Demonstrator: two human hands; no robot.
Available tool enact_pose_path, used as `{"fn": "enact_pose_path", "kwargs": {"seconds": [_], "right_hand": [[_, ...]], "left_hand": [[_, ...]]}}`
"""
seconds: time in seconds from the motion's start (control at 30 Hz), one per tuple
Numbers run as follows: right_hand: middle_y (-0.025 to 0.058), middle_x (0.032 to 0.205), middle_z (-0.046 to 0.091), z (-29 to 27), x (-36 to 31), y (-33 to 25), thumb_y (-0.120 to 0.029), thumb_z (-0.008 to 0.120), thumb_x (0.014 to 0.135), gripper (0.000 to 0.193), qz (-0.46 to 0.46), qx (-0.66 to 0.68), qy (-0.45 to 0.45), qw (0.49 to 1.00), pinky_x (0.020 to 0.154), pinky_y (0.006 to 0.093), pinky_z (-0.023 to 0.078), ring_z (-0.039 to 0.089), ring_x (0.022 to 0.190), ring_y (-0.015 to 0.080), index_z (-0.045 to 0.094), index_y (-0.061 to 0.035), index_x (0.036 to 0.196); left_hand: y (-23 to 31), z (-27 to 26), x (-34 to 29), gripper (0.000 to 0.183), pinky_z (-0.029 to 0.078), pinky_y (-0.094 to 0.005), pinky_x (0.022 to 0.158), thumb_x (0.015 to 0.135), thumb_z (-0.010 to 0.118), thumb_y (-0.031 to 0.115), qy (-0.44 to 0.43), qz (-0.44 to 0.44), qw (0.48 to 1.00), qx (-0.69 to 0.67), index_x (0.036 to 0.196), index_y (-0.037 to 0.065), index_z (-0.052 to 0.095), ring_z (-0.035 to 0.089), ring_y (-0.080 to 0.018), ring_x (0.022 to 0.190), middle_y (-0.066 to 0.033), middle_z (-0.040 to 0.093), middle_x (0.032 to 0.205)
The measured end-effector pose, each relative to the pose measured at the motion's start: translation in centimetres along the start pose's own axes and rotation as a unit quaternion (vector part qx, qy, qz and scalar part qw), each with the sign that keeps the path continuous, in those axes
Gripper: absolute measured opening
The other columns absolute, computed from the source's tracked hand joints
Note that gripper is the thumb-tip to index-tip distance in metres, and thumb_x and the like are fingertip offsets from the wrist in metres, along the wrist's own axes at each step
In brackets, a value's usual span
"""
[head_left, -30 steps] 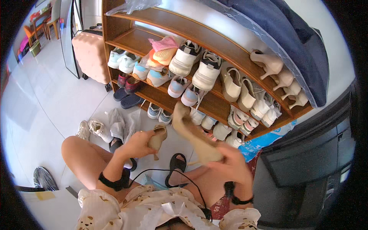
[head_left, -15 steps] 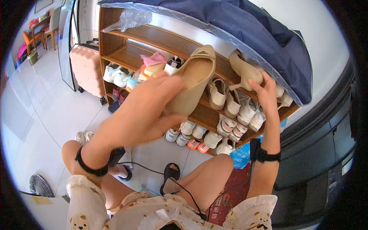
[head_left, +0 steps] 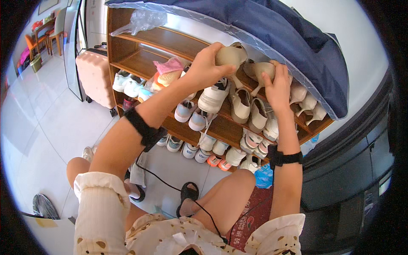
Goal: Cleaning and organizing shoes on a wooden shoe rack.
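My left hand (head_left: 207, 67) grips a beige high-heeled shoe (head_left: 230, 57) by its heel end, the toe pointing into the wooden shoe rack (head_left: 178, 41). Just right of it, my right hand (head_left: 278, 87) is closed round the heel end of a matching beige high-heeled shoe (head_left: 260, 71). Both shoes are side by side at an upper shelf, heels hanging toward me; whether their soles rest on the wood cannot be made out. Below them stand a pair of beige slingback shoes (head_left: 241, 108) and a white sneaker (head_left: 213, 97).
A dark blue cover (head_left: 293, 51) drapes over the rack's top right. More pale heels (head_left: 307, 102) stand beyond my right wrist. Several sneakers (head_left: 185, 111) fill the lower shelves. A pink suitcase (head_left: 95, 78) stands left of the rack, and a black cable (head_left: 170, 185) crosses below my arms.
My left hand has carried its shoe forward and right, from in front of the rack to the upper shelf beside the other. My right hand and its shoe have shifted slightly left.
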State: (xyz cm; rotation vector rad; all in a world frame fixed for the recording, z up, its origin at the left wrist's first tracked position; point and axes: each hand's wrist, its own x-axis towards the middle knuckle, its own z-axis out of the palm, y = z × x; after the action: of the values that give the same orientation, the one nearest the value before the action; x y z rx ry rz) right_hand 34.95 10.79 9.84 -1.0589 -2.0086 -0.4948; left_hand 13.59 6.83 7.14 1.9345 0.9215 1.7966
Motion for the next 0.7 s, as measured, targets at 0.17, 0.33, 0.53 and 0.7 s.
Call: {"fn": "enact_pose_path", "kwargs": {"seconds": [0.17,0.33,0.53,0.7], "right_hand": [[0.0244,0.11,0.043,2.6,-1.9,-1.2,-0.023,0.065,0.07,0.059,0.045,-0.021,0.171,0.984,0.091,0.039,0.031,0.041,0.104,0.0368,0.038,0.004,0.115],[0.0297,0.11,0.046,4.1,-2.3,-2.2,-0.026,0.07,0.066,0.067,0.195,0.153,0.088,0.965,0.088,0.0381,0.036,0.046,0.102,0.0391,0.036,0.0073,0.113],[0.0243,0.097,0.052,3.9,0.1,-0.8,-0.019,0.069,0.065,0.059,0.203,0.144,0.151,0.957,0.075,0.0377,0.045,0.054,0.088,0.0321,0.039,0.0089,0.108],[0.022,0.104,0.048,5.5,1.2,1.5,-0.017,0.07,0.064,0.062,0.195,0.231,0.186,0.935,0.071,0.0317,0.042,0.05,0.092,0.0281,0.037,0.0075,0.11]], "left_hand": [[-1.7,2.2,2.5,0.039,0.045,-0.0305,0.067,0.064,0.068,0.02,0.04,0.007,0.994,0.105,0.09,-0.003,0.053,0.057,-0.02,0.075,-0.0142,0.058,0.079],[-2.4,3.7,5.5,0.042,0.045,-0.0366,0.071,0.057,0.069,0.026,0.029,-0.021,0.992,0.118,0.086,-0.002,0.056,0.058,-0.0327,0.078,-0.0211,0.059,0.081],[-3.4,3.8,6.5,0.045,0.046,-0.0301,0.069,0.057,0.072,0.021,0.006,-0.025,0.99,0.138,0.091,-0.004,0.057,0.059,-0.021,0.073,-0.0147,0.061,0.077],[-4.8,4.3,6.2,0.063,0.043,-0.038,0.08,0.049,0.073,0.03,0.065,-0.043,0.99,0.121,0.099,-0.001,0.053,0.052,-0.0364,0.09,-0.0228,0.054,0.095]]}}
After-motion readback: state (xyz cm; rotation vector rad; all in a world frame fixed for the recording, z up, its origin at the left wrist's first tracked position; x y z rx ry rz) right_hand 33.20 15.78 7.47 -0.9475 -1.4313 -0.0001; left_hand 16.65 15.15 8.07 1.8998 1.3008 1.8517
